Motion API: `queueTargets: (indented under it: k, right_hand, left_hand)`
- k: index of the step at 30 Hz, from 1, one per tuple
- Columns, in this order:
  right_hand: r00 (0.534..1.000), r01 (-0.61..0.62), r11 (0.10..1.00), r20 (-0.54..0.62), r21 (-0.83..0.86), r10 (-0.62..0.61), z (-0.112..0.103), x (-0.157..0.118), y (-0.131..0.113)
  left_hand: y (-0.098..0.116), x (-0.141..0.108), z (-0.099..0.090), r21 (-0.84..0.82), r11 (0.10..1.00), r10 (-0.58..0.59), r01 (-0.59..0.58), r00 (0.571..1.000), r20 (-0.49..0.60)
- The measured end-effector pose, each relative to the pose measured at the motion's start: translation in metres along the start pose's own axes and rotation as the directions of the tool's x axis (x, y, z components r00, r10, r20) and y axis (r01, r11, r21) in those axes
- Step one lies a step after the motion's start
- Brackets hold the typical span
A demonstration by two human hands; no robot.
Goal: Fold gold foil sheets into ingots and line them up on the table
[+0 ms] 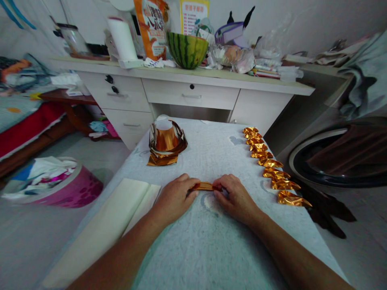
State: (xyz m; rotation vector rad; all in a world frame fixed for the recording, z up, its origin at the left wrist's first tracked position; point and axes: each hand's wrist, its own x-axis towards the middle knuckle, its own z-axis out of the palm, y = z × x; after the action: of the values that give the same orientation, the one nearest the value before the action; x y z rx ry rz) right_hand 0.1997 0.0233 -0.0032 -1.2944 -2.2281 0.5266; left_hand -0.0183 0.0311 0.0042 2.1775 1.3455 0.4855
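Between my two hands, low over the cloth-covered table, is a narrow folded strip of gold foil paper (205, 186). My left hand (178, 195) pinches its left end between thumb and fingers. At the right end, my right hand (231, 193) pinches it the same way. Beyond my left hand stands a curled stack of gold foil sheets (166, 141), with a flat piece at its front. Several folded gold foil pieces (270, 163) form a row along the table's right edge.
Long cream paper (121, 213) lies folded on the table's left side, partly under my left forearm. A pink bin (87, 181) stands on the floor at left. Behind the table, a white desk (190, 92) bears a half watermelon (187, 50). A washing machine (290, 145) is at right.
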Motion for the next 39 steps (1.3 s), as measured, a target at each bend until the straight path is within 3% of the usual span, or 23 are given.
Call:
queueTargets:
  k: [7, 10, 14, 19, 25, 31, 39]
  right_hand:
    - [0.997, 0.050, 0.990, -0.072, 0.129, -0.041, -0.003, 0.001, -0.001]
    - [0.997, 0.003, 0.964, -0.076, 0.265, 0.018, -0.001, 0.000, -0.001]
    - [0.990, -0.110, 0.859, -0.019, 0.500, 0.138, 0.000, -0.002, -0.003]
    - [0.991, -0.134, 0.683, 0.106, 0.718, 0.083, -0.003, -0.003, -0.001]
    - [0.984, -0.168, 0.599, 0.169, 0.783, 0.056, -0.004, -0.002, 0.005]
    - [0.970, -0.239, 0.465, 0.190, 0.853, 0.151, -0.003, -0.001, 0.006]
    - [0.948, -0.256, 0.386, 0.151, 0.886, 0.281, -0.004, 0.001, 0.010]
  left_hand:
    - [0.007, 0.001, -0.005, -0.204, 0.977, 0.032, -0.056, 0.992, -0.118]
    - [0.008, 0.001, -0.006, -0.279, 0.959, 0.006, -0.043, 0.991, -0.132]
    - [0.007, 0.000, -0.005, -0.376, 0.927, -0.062, 0.003, 0.988, -0.144]
    - [0.005, 0.000, -0.003, -0.499, 0.865, -0.122, 0.057, 0.988, -0.098]
    - [0.006, 0.003, -0.005, -0.626, 0.774, -0.178, 0.101, 0.982, -0.060]
    - [0.007, 0.003, -0.008, -0.719, 0.673, -0.258, 0.172, 0.966, -0.011]
    - [0.001, 0.000, -0.009, -0.895, 0.418, -0.176, 0.158, 0.980, 0.091]
